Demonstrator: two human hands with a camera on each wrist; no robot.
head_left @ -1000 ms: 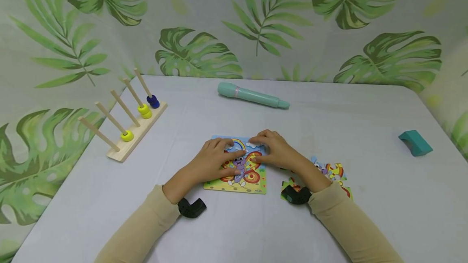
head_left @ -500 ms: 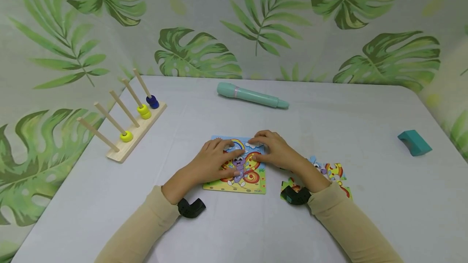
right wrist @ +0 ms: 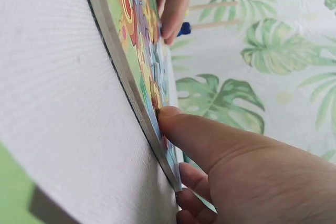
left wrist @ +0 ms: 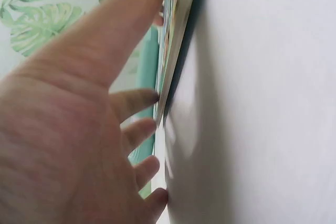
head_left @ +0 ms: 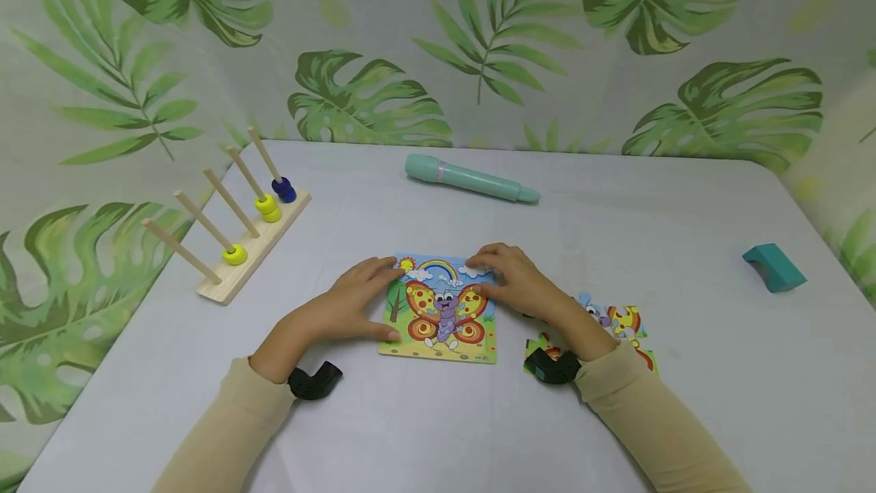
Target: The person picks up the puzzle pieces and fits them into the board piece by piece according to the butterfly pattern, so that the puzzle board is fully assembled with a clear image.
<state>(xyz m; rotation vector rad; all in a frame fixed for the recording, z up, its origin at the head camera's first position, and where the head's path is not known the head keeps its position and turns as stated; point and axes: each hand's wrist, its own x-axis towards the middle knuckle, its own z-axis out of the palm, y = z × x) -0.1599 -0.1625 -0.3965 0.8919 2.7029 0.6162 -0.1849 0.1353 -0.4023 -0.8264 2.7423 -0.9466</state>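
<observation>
A square butterfly jigsaw puzzle (head_left: 445,310) in a thin board lies flat on the table in the head view, its picture facing up. My left hand (head_left: 345,303) is at the board's left side, fingers spread, with the thumb by the lower left edge and the index finger by the upper left corner. Over the upper right corner is my right hand (head_left: 516,280). The right wrist view has its thumb (right wrist: 181,124) on the picture and other fingertips near the board's edge. Neither hand visibly grips the board.
Several loose puzzle pieces (head_left: 626,322) lie right of the board, partly under the right forearm. A wooden peg stand (head_left: 260,253) with yellow and blue beads stands at the left. A mint-green toy microphone (head_left: 472,179) lies at the back, a teal arch block (head_left: 776,268) at the right.
My left hand has drawn left off the picture to the board's left edge, uncovering the tree, sun and left wing. The right hand has stayed at the upper right corner.
</observation>
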